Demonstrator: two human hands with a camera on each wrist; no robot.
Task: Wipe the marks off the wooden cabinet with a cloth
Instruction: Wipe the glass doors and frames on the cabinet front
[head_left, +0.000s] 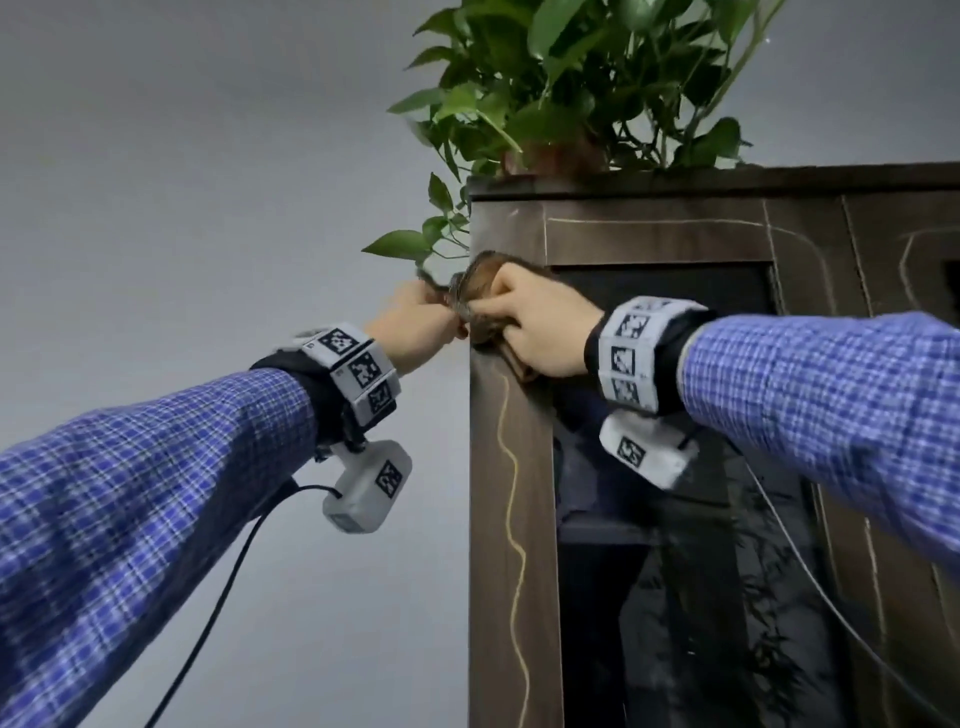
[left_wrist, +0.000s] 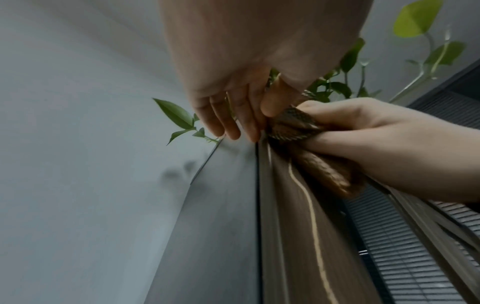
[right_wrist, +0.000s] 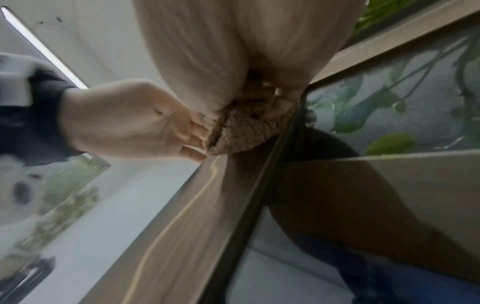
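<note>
A dark wooden cabinet (head_left: 649, 239) with a glass door fills the right of the head view. A wavy yellow mark (head_left: 511, 493) runs down its left stile, and thinner pale lines (head_left: 649, 222) cross the top rail. My right hand (head_left: 530, 322) grips a bunched brown cloth (head_left: 480, 275) and presses it on the stile's upper part, just above the yellow mark (left_wrist: 315, 236). My left hand (head_left: 421, 322) sits at the cabinet's left edge and pinches the cloth's (left_wrist: 293, 125) outer end between thumb and fingers (right_wrist: 192, 133). The cloth (right_wrist: 241, 131) hides the wood beneath it.
A leafy potted plant (head_left: 582, 88) stands on the cabinet top, its stems hanging over the left corner near my hands. A grey wall (head_left: 182, 208) lies to the left. More pale lines (head_left: 906, 249) mark the right door. A black cable (head_left: 208, 623) hangs from my left wrist.
</note>
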